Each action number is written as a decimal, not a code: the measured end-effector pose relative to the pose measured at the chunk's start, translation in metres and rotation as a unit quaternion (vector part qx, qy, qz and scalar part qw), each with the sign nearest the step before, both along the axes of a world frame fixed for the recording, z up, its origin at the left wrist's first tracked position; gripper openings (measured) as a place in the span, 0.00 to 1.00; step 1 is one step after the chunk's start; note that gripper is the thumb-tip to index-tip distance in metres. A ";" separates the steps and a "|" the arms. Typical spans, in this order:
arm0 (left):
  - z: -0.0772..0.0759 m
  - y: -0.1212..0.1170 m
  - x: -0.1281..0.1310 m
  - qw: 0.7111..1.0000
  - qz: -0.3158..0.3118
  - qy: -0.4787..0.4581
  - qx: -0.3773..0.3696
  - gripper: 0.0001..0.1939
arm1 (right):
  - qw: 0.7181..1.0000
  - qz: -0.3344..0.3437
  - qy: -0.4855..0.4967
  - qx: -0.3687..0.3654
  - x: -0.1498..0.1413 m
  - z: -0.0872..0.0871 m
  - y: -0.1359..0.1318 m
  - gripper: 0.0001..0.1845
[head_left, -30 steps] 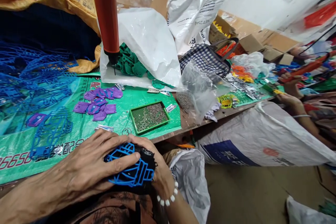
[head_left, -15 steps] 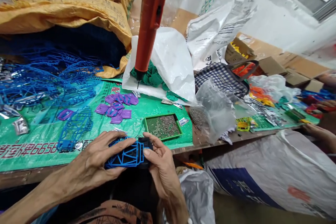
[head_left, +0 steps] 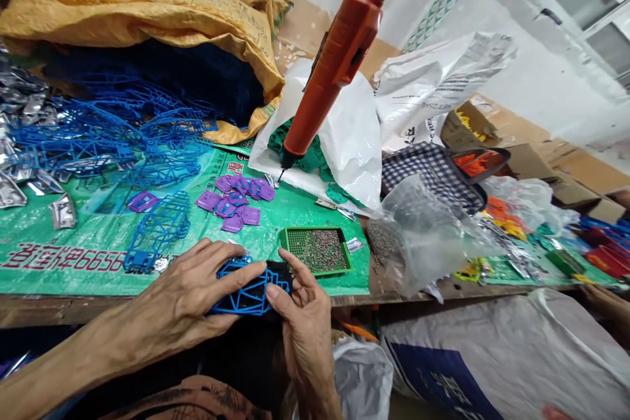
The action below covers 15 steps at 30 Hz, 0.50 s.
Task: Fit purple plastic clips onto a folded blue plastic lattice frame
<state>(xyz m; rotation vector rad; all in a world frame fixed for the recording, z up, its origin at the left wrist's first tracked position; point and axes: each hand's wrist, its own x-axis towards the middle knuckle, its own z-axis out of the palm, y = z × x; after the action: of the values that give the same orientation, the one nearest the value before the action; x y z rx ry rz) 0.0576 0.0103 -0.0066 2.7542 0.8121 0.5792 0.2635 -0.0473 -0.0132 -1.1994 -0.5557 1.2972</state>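
Both my hands hold a blue plastic lattice frame (head_left: 246, 289) mounted over a black part, just at the table's near edge. My left hand (head_left: 197, 292) wraps over its left side, fingers on top. My right hand (head_left: 302, 312) grips its right end, thumb against the black part. An orange electric screwdriver (head_left: 329, 75) hangs tilted on a cable above the table, tip down near a pile of purple plastic pieces (head_left: 236, 200). A green tray of small screws (head_left: 317, 251) lies just beyond my right hand.
A heap of blue lattice frames (head_left: 108, 138) lies at the left, with one single frame (head_left: 157, 233) on the green mat. Yellow sacks, white bags with green parts (head_left: 344, 131), a checked bag (head_left: 433, 174) and a clear bag of screws crowd the back. Another person's hand (head_left: 608, 305) shows at right.
My hands have brought the blue frame up from my lap to the table edge. The view has swung left and up, and the hanging screwdriver now tilts to the right.
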 end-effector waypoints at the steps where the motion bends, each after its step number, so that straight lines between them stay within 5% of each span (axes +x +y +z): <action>1: 0.000 0.000 0.000 1.000 0.000 0.001 0.003 0.35 | 1.000 0.004 0.005 0.002 0.000 0.001 0.000 0.34; 10: 0.002 0.001 0.002 0.999 0.007 -0.043 -0.004 0.37 | 1.000 0.024 -0.002 0.014 -0.001 0.001 -0.001 0.33; 15: -0.012 0.009 0.005 0.997 0.030 -0.056 -0.040 0.35 | 1.000 0.017 -0.017 -0.012 -0.001 -0.005 0.011 0.35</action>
<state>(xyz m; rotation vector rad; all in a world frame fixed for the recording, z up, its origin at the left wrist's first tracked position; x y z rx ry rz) 0.0628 0.0195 -0.0189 2.6068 0.8752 0.6917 0.2624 -0.0359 -0.0178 -1.2392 -0.5888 1.3182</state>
